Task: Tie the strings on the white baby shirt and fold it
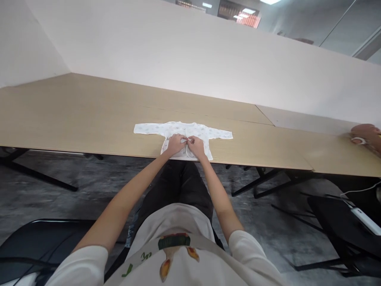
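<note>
A small white baby shirt [175, 128] with a faint print lies flat near the table's front edge, its sleeves spread to both sides. My left hand [176, 144] and my right hand [195, 146] meet at the middle of its front opening. The fingers of both are pinched on the shirt's front edges, fingertips close together. What exactly sits between the fingertips is too small to make out.
The long wooden table [89, 115] is backed by a white partition [166, 51]. A brown doll-like object [366, 135] lies at the far right. Black chairs stand at left [50, 242] and right [330, 222], the right one with a white device [366, 219] on it.
</note>
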Available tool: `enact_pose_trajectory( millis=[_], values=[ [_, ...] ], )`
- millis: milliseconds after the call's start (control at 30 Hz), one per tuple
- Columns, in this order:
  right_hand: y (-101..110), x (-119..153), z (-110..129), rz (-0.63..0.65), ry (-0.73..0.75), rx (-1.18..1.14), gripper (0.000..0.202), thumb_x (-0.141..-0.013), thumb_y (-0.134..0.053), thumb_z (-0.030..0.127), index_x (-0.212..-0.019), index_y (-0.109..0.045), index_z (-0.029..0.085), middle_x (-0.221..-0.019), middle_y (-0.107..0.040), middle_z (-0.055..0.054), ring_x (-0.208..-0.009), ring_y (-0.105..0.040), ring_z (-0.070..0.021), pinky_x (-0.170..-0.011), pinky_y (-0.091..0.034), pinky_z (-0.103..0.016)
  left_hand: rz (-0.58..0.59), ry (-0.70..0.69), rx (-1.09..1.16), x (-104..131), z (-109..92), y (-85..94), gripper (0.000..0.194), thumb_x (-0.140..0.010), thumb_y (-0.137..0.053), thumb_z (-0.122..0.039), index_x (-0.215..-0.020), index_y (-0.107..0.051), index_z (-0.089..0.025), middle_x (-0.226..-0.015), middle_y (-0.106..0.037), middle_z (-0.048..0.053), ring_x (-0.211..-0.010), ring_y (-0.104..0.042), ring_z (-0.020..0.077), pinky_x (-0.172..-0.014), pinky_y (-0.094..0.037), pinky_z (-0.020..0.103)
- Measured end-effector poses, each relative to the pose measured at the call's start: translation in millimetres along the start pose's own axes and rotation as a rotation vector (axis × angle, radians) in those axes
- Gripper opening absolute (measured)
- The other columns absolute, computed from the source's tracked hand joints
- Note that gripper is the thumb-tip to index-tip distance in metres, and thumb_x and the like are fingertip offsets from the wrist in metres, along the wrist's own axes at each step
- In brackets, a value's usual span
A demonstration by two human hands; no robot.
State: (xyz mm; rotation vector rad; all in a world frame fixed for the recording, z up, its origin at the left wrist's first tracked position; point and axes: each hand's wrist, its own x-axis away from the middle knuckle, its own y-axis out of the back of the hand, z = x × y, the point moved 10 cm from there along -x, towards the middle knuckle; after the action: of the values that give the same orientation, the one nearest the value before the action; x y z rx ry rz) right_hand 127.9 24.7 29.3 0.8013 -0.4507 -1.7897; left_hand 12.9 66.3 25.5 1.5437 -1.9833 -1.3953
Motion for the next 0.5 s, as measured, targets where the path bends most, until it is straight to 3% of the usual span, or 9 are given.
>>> enact_pose_trajectory(
  millis=[133, 300, 500],
  values=[
    [4.5, -0.4, -6.5, -0.015, -0.024, -0.073, 0.026, -0.077, -0.058, 0.015, -0.098, -0.072, 0.019, -0.078, -0.069, -0.001, -0.08, -0.064, -0.0192, -0.084, -0.048, -0.03, 0.005, -0.021, -0.016, 0.6, -1.6, -0.1, 0.024, -0.085, -0.057, -0.032, -0.09, -0.078, -0.022, -0.104, -0.074, 0.01, -0.107, -0.062, 0.0288, -0.102, -0.043, 0.044],
    [10.4, 2.9, -12.6, -0.027, -0.057, -0.181, 0.034, -0.075, -0.051, 0.015, -0.102, -0.073, 0.017, -0.08, -0.07, -0.002, -0.08, -0.065, -0.0194, -0.085, -0.05, -0.031, -0.006, -0.083, 0.074, 3.1, -8.7, 2.7, 0.028, -0.087, -0.057, -0.038, -0.094, -0.078, -0.023, -0.109, -0.074, 0.007, -0.108, -0.062, 0.0246, -0.105, -0.042, 0.042],
    [13.8, 5.2, -12.8, -0.033, -0.076, -0.25, 0.033, -0.076, -0.05, 0.017, -0.099, -0.073, 0.019, -0.076, -0.072, -0.002, -0.077, -0.067, -0.0189, -0.083, -0.052, -0.031, -0.017, -0.096, 0.116, 5.4, -12.5, 6.6, 0.019, -0.08, -0.063, -0.033, -0.084, -0.079, -0.025, -0.103, -0.075, 0.005, -0.104, -0.065, 0.0243, -0.105, -0.043, 0.041]
  ],
)
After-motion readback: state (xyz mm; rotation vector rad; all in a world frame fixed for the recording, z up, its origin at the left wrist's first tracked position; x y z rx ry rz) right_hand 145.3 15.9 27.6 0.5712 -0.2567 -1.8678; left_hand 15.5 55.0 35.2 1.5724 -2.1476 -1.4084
